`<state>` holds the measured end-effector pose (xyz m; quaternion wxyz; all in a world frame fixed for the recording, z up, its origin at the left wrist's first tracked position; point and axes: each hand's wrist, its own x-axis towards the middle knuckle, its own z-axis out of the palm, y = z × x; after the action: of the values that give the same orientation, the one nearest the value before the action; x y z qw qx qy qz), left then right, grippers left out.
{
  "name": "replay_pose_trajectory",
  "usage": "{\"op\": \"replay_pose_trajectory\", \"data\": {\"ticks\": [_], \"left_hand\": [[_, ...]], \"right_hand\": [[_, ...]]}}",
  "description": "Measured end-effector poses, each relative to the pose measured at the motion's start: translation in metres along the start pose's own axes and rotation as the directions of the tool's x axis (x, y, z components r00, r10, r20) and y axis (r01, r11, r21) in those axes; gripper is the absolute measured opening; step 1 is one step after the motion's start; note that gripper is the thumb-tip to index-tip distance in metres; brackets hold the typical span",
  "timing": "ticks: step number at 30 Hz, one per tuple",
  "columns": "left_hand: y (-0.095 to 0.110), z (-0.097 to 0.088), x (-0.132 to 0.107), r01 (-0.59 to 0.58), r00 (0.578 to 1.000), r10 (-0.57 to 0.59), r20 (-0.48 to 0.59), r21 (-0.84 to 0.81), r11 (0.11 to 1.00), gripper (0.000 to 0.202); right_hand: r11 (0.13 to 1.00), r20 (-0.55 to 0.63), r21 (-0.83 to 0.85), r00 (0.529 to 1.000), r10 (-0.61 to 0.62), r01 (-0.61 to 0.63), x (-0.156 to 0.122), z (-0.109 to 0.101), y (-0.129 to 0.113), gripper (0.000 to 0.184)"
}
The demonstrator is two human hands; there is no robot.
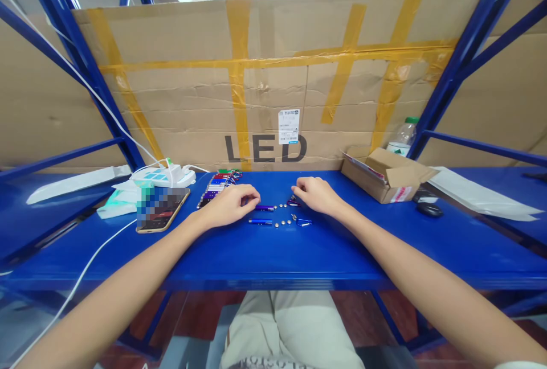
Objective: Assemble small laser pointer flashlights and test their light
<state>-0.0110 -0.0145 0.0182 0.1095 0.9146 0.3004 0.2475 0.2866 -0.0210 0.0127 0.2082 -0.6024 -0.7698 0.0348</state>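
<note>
My left hand (233, 204) is closed, thumb and curled fingers at the left end of a slim purple metal tube (265, 208), covering that end. My right hand (316, 193) has its fingers bent together just above a small purple carabiner clip (293, 203), partly hidden; what its fingertips hold, if anything, I cannot make out. Between the hands lie small silver discs (281, 206) like button cells. Nearer me, a second row has a blue metal tube (260, 221), more silver discs (282, 224) and a blue carabiner clip (304, 222).
Beyond my left hand, several coloured tubes with clips (217, 183) lie side by side. Further left are a phone (162, 212) and a white power strip (160, 176). An open cardboard box (387, 178), a black mouse (429, 209) and a bottle (403, 136) stand right. A cardboard sheet (188, 113) backs the blue shelf (273, 261).
</note>
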Motion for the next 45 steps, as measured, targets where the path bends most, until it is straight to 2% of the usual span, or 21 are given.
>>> {"op": "replay_pose_trajectory", "data": {"ticks": [3, 6, 12, 19, 28, 33, 38, 42, 45], "left_hand": [[0.001, -0.001, -0.001, 0.033, 0.999, -0.033, 0.025, -0.025, 0.999, 0.022], [0.002, -0.001, -0.002, 0.017, 0.999, -0.016, 0.035, -0.034, 0.999, 0.023], [0.009, -0.002, -0.004, -0.018, 0.993, 0.027, 0.111, -0.081, 0.997, 0.037], [0.008, 0.001, -0.003, -0.052, 0.981, 0.067, 0.18, -0.089, 0.995, 0.041], [0.003, 0.004, -0.002, -0.072, 0.976, 0.085, 0.202, -0.069, 0.995, 0.031], [0.01, 0.001, -0.002, -0.064, 0.991, 0.075, 0.114, -0.102, 0.993, 0.025], [0.016, 0.001, -0.001, 0.042, 0.999, -0.039, 0.018, -0.254, 0.966, 0.022], [0.013, 0.007, -0.001, 0.106, 0.994, -0.102, 0.03, -0.386, 0.916, 0.027], [0.009, 0.012, 0.0, 0.119, 0.993, -0.105, 0.056, -0.414, 0.902, 0.027]], "right_hand": [[1.0, 0.023, -0.014, 1.0, -0.011, 0.012, -0.002, -0.001, -0.003, 0.037], [0.999, 0.049, -0.014, 0.998, -0.035, 0.036, -0.005, -0.001, -0.006, 0.037], [0.973, 0.079, 0.003, 0.97, -0.231, 0.231, -0.01, -0.002, -0.01, 0.033], [0.906, 0.07, 0.139, 0.909, -0.412, 0.4, -0.016, -0.002, -0.015, 0.013], [0.897, 0.107, 0.124, 0.893, -0.438, 0.425, -0.019, 0.001, -0.02, 0.013], [0.877, 0.113, 0.113, 0.871, -0.477, 0.466, -0.019, 0.001, -0.021, 0.019], [0.871, 0.11, 0.113, 0.865, -0.49, 0.478, -0.019, 0.001, -0.022, 0.018], [0.854, 0.142, 0.203, 0.848, -0.51, 0.479, -0.021, 0.001, -0.025, 0.017], [0.832, 0.174, 0.294, 0.83, -0.531, 0.471, -0.022, 0.001, -0.028, 0.014]]}}
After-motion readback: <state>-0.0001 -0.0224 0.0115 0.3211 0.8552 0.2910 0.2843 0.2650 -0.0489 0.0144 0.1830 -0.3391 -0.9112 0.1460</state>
